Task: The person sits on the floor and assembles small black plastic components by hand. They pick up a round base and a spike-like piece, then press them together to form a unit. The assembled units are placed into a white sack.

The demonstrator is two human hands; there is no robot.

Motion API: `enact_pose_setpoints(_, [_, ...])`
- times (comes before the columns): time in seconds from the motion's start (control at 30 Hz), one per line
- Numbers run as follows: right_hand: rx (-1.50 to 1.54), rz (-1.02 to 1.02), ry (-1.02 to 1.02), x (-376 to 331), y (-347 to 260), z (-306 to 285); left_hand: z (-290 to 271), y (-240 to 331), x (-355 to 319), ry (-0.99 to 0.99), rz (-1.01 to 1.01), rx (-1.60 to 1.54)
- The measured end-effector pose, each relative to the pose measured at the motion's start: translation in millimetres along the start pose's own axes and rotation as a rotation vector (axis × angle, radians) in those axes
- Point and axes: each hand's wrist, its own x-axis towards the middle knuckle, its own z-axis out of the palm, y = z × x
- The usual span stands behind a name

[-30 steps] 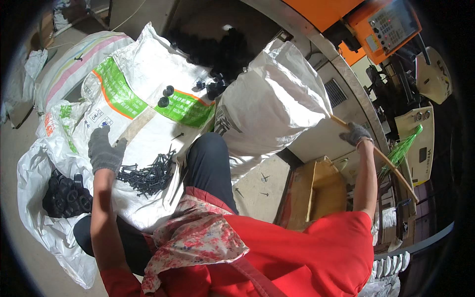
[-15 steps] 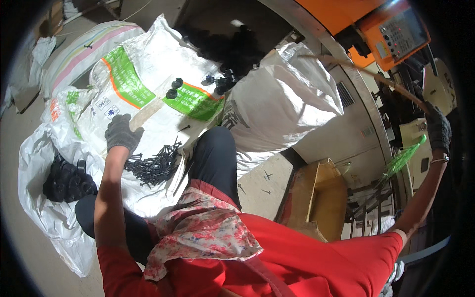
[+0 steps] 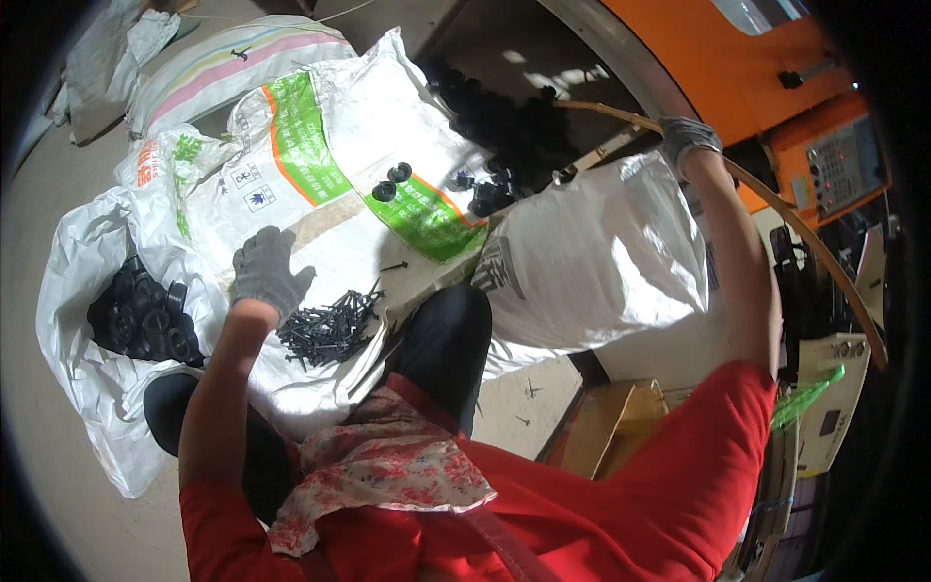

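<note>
My left hand [image 3: 266, 271], in a grey knit glove, hovers with fingers spread over a white woven sack [image 3: 320, 194], just left of a small heap of dark screws [image 3: 330, 328]. My right hand [image 3: 685, 138], also gloved, is raised to the upper right and is closed around a long thin curved wooden stick [image 3: 776, 209]. The stick's far end reaches toward a pile of black round parts [image 3: 504, 131] beyond the sack. Two black round caps [image 3: 392, 182] lie on the sack's green stripe.
An open white bag [image 3: 87, 320] at the left holds black round parts [image 3: 141, 315]. A full white sack [image 3: 601, 252] lies right of my knee. An orange machine [image 3: 766, 68] with a control panel [image 3: 839, 165] stands at the upper right. A cardboard box [image 3: 611, 432] sits below.
My right hand swung the stick from the far right up and leftward toward the black pile. My left hand shifted slightly right, staying over the sack by the screws.
</note>
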Motion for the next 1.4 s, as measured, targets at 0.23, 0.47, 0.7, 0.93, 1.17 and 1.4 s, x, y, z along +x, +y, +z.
enact_pose_setpoints(0.23, [0.245, 0.143, -0.046, 168, -112, 44, 5, -53, 7, 0.265, 0.042, 0.056])
enact_pose_setpoints(0.47, [0.195, 0.238, -0.209, 213, -114, 169, 34, -52, 24, 0.310, 0.125, -0.121])
enact_pose_setpoints(0.7, [0.119, -0.035, -0.191, 190, -119, 168, 36, -45, 27, 0.336, 0.146, -0.100])
enact_pose_setpoints(0.93, [0.175, -0.189, -0.151, 105, -82, 148, 44, -27, 30, 0.418, 0.319, -0.188])
enact_pose_setpoints(1.17, [0.392, -0.438, -0.036, -18, -46, 63, 16, -17, 24, 0.217, 0.229, -0.164])
enact_pose_setpoints(1.4, [0.292, -0.250, 0.225, 24, -20, 87, 18, -20, 16, 0.191, 0.210, -0.072])
